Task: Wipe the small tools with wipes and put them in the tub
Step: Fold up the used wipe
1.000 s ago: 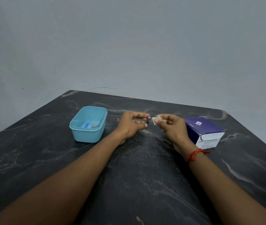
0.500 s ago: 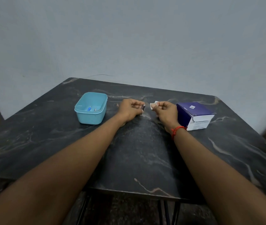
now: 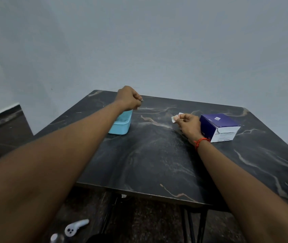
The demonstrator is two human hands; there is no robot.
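Two pinches hold everything: the left hand (image 3: pixel 129 98), fingers curled, nips a small metal tool (image 3: pixel 141 100) over the far edge of the blue tub (image 3: pixel 120 128), and the right hand (image 3: pixel 187 124) nips a white wipe (image 3: pixel 175 118) beside the purple box (image 3: pixel 218 127). Let go now, the tool may miss the tub and skitter across the table (image 3: pixel 157 163), since it seems to hang at the rim, not the middle.

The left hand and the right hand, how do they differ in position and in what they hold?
The left hand pinches a small metal tool; the right hand pinches a white wipe. The left hand is high, by the blue tub; the right hand is low near the table, beside the purple box. Only the right wrist bears a red thread. Both have curled fingers.
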